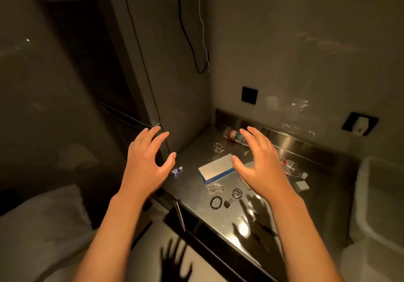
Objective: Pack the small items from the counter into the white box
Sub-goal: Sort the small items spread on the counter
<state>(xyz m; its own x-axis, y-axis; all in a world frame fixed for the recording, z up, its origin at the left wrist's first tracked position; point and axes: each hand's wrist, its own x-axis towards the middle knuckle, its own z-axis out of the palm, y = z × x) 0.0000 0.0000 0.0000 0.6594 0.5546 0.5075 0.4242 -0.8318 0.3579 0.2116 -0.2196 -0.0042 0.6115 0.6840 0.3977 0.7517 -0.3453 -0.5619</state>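
the left hand (pixel 145 161) is held above the counter's left edge, fingers spread and empty. the white box (pixel 216 169) is seen lying shut mid-counter (pixel 192 196), bracelets (pixel 216 188) and a watch (pixel 236 194) just beside it toward the front edge. the right hand (pixel 260 163) is raised over the box, fingers spread, nothing grasped.

Box (pixel 216 169): white, blue edge.
Desk (pixel 227 220): silver, glossy.
Bead bracelet (pixel 216 202): black.
Chain bracelet (pixel 216 188): silver.
Watch (pixel 235 196): silver, dark dial.
Bottle (pixel 235 136): clear, red-and-blue label.
Sockets (pixel 249 95): black.
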